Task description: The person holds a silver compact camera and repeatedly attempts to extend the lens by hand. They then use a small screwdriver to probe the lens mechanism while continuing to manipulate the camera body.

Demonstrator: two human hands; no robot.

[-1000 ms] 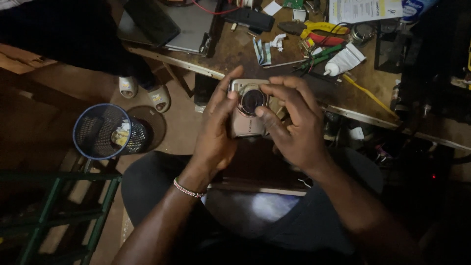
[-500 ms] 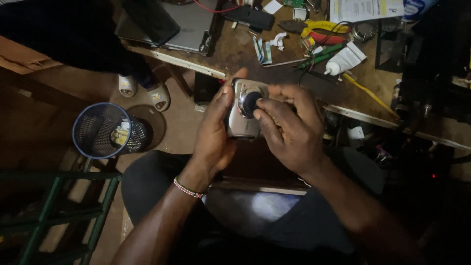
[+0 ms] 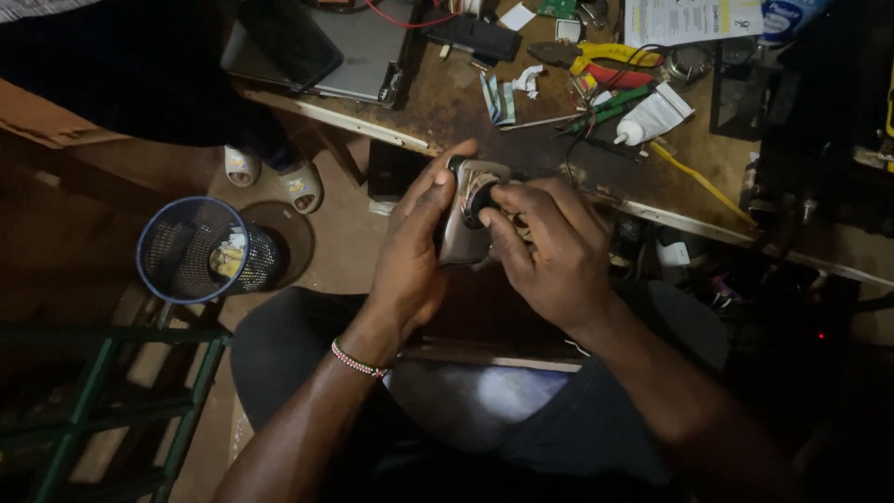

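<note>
- The compact camera point(image 3: 463, 219), a small silver body with a dark round lens, is held up over the lap, just in front of the edge of the desk point(image 3: 447, 112), tilted so its lens face turns toward the right.
- The left hand point(image 3: 410, 247) is wrapped around the camera's left side and back, fingers curled closed on the body and the thumb up along its top edge.
- The right hand point(image 3: 549, 247) is partly closed, with its fingertips point(image 3: 498, 197) pressed on the lens ring and its other fingers bent behind; whether it pinches a small part or tool I cannot tell.
- To do this well, I judge the left hand should keep the body steady and level while the right works the lens with light, even pressure, not forcing or twisting it off axis.
- Holding the camera close over the lap looks wise, since a loose piece could otherwise drop to the floor.
- On the desk lie yellow-handled pliers point(image 3: 605, 54), a white tube point(image 3: 652, 119) and a laptop point(image 3: 349, 47); a blue mesh bin point(image 3: 186, 251) stands on the floor to the left.
</note>
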